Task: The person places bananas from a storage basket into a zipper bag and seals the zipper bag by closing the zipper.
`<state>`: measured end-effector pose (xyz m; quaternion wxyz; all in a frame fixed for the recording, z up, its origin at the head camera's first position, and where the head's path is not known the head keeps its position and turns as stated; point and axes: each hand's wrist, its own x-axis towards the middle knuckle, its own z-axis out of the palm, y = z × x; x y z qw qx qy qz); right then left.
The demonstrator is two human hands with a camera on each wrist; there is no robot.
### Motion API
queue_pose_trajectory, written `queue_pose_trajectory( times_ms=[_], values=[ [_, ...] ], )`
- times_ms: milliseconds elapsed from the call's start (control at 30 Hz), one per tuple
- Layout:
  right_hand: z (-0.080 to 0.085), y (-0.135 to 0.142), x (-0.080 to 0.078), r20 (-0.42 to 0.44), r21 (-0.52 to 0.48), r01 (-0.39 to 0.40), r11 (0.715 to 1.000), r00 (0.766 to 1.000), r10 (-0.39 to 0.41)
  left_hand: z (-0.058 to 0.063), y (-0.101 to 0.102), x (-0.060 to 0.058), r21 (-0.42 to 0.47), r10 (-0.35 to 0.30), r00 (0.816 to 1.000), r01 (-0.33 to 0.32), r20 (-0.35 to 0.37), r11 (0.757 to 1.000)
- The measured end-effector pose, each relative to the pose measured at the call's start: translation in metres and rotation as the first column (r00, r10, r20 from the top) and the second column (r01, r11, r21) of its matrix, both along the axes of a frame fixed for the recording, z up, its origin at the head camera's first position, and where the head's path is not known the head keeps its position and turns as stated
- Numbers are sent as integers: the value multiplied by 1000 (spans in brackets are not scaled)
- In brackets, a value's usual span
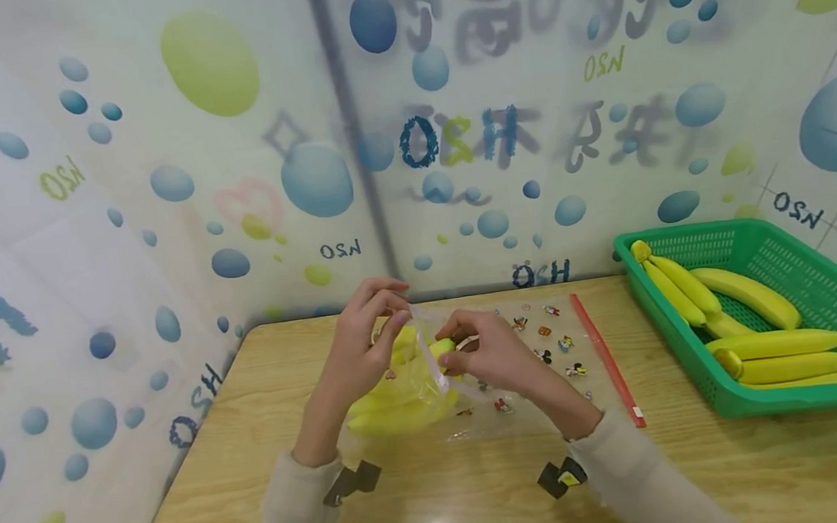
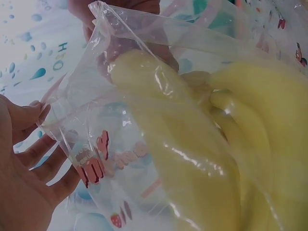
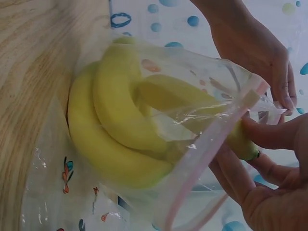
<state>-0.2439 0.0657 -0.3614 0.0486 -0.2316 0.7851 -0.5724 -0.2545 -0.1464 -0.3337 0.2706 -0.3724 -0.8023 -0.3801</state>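
Observation:
A clear zip bag (image 3: 43, 192) with small printed figures holds several bananas (image 3: 103, 120). In the head view it stands on the table between both hands, its pale zip strip (image 1: 429, 356) raised at the mouth. My left hand (image 1: 366, 345) pinches the rim of the mouth between thumb and index finger; its other fingers are spread apart in the left wrist view. At the mouth, my right hand (image 3: 269, 173) grips the tip of one banana (image 3: 240, 142), thumb on one side and fingers on the other. The rest of that banana slants into the bag.
A green basket (image 1: 699, 391) at the right holds several bananas (image 1: 777, 344). Flat on the table (image 1: 254, 434), right of the hands, lies a clear printed bag with a red zip strip (image 1: 606, 357). A patterned curtain (image 1: 277, 265) hangs behind the table.

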Motion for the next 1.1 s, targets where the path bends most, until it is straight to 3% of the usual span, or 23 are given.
queue_pose_trajectory(
  times_ms=[233,400,700,833,967,1033,1100],
  values=[
    [-3,0,-3,-44,106,43,993,998,-39,1,0,0,1,2,1000,-2,-4,1000],
    [-5,6,-5,-5,139,-29,990,1000,30,-1,-1,-2,-1,23,1000,-23,-13,1000],
    [-14,3,-10,-95,320,-87,944,988,123,-2,-1,1,-1,66,997,-66,-38,998],
    [-8,1,-3,-180,329,-8,944,981,71,-1,-1,3,-13,95,994,-96,-60,995],
    [5,-2,11,-318,314,122,941,948,-16,0,-1,2,-27,121,988,-124,-98,992],
    [12,-3,19,-312,354,116,928,950,0,0,0,2,-24,127,986,-130,-105,991],
    [15,-5,25,-236,407,55,912,971,47,1,0,2,-17,136,985,-139,-109,990]
  ],
)
